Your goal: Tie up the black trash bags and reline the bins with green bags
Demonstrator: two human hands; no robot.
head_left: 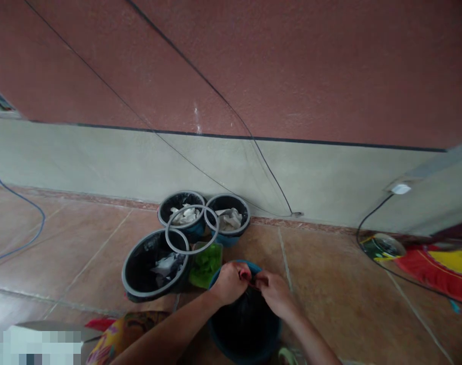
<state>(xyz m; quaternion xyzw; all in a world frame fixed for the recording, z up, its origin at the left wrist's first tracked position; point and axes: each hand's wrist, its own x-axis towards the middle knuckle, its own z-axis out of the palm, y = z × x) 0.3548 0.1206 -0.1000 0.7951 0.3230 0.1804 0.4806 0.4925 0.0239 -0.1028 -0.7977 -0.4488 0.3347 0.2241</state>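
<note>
Pinching red item (245, 274) in left hand (231, 283); cannot tell grip of right hand (273, 292). If loosened, could drop into bucket (250, 264).

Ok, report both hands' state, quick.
Left hand: closed, holding a small red item.
Right hand: bent in beside that item; whether it grips anything cannot be told.

I can't make out what the small red thing (245, 274) at lower centre is, half hidden in the left hand (229, 284). Below, the dark bucket (233, 337) loses its bottom in shadow. The picture's lower edge cuts off a pale green object (287, 356) and both forearms (177, 324). At lower left, a pale patch (44, 347) is blurred into blocks; at right, something red and yellow (424, 272) runs out of view.
</note>
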